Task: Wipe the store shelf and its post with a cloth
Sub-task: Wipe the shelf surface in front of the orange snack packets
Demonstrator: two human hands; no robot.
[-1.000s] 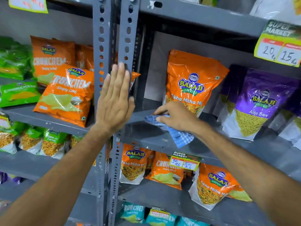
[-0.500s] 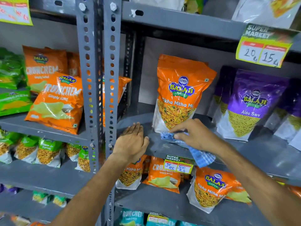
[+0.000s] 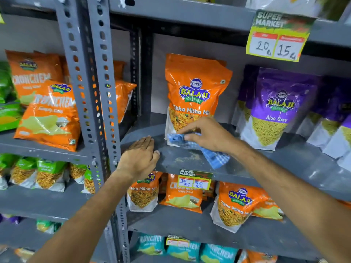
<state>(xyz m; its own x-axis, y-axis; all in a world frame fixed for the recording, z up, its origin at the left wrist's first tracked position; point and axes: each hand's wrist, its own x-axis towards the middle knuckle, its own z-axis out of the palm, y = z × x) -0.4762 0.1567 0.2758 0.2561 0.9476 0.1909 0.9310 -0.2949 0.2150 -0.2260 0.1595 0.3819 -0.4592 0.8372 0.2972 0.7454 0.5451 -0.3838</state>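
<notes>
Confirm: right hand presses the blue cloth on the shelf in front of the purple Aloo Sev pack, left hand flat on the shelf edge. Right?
Not quite. In the head view the right hand presses the blue cloth in front of the orange Tikha Mitha Mix pack, not the purple Aloo Sev pack, which stands further right. The left hand does lie flat on the shelf edge.

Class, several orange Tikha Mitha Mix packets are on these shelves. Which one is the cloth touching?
The upright Tikha Mitha Mix packet on the shelf being wiped: the blue cloth meets its base. The others sit one shelf lower.

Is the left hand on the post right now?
No, the left hand lies flat on the shelf, beside the post.
</notes>
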